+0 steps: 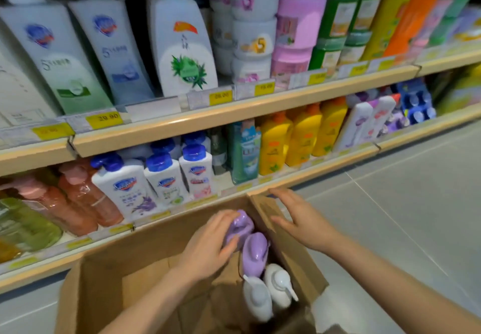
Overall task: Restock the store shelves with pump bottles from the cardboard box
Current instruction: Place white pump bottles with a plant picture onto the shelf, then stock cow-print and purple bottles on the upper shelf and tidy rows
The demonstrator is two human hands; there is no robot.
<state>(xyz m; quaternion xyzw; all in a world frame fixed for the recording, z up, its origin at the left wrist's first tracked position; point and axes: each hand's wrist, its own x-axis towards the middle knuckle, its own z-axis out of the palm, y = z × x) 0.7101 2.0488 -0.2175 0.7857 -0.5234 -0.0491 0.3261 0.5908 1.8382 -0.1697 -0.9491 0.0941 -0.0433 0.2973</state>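
An open cardboard box (145, 242) stands on the floor below the shelves. Along its right side lie two purple pump bottles and two white pump bottles (260, 299). My left hand (210, 242) reaches into the box and grips the farther purple pump bottle (243, 223). The second purple bottle (255, 253) lies just beside it. My right hand (299, 216) rests with spread fingers on the box's right flap (263, 210), holding nothing.
The lower shelf (260, 180) holds white bottles with blue caps (166, 180), pink and green pump bottles at left, yellow bottles at right. The upper shelf (234, 114) carries large white pump bottles and jars. Grey tiled floor (403, 203) lies to the right.
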